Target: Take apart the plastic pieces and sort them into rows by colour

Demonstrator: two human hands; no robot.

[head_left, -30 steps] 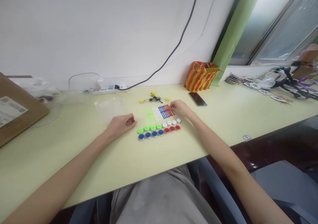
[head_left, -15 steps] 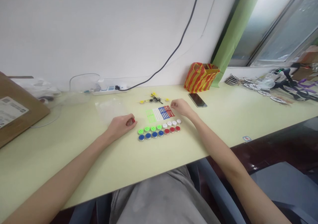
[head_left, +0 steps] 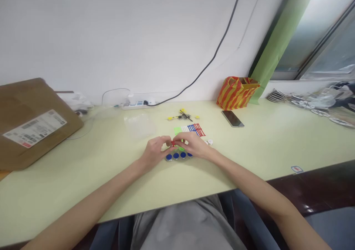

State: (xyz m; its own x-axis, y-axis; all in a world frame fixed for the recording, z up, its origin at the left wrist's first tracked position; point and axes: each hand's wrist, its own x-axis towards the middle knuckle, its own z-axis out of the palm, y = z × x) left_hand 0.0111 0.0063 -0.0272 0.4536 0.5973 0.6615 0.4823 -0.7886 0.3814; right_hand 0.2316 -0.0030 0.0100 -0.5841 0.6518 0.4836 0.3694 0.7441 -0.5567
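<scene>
Head view: small red part [head_left: 173, 143] between left hand [head_left: 154, 151] and right hand [head_left: 192, 143]

Fingers of both hands pinch the part from either side, above the desk [head_left: 69, 172] and close to the blue-topped discs [head_left: 176, 155]; its outline is mostly hidden. It looks like light, stiff plastic, probably a little slick, and any thin bits could snap, so its edges seem the best hold.

Pale and flat, the desk carries a cardboard box [head_left: 24, 102], a power strip [head_left: 138, 107] against the white wall [head_left: 111, 31], a black-and-yellow assembly [head_left: 183, 115], red rods [head_left: 199, 129], a smartphone [head_left: 233, 119] and a striped bag [head_left: 235, 94]. At the right, a green curtain [head_left: 285, 43] hangs beside a window [head_left: 305, 39].
</scene>
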